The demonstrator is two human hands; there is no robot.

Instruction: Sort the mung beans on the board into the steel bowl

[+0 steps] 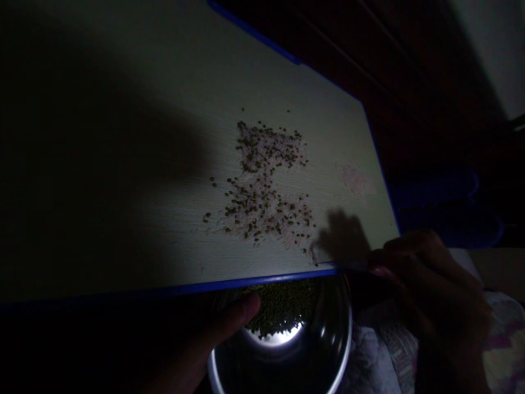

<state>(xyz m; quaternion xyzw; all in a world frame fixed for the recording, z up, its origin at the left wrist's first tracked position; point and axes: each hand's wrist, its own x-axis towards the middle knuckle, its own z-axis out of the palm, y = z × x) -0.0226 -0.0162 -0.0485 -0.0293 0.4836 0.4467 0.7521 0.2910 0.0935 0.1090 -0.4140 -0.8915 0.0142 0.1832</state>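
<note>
A scatter of small green beans mixed with pale grains lies on a light tabletop with a blue edge. Below the near edge my left hand holds a shiny steel bowl, thumb over its rim; a heap of green beans lies inside. My right hand is at the table's near right corner, fingers pinched on a thin tool like tweezers, whose tip touches the tabletop by the edge of the scatter.
The scene is very dark, lit only over the middle of the table. A faint pinkish patch of grains lies right of the main scatter. Patterned cloth is beneath the bowl. Dark blue shapes stand beyond the right edge.
</note>
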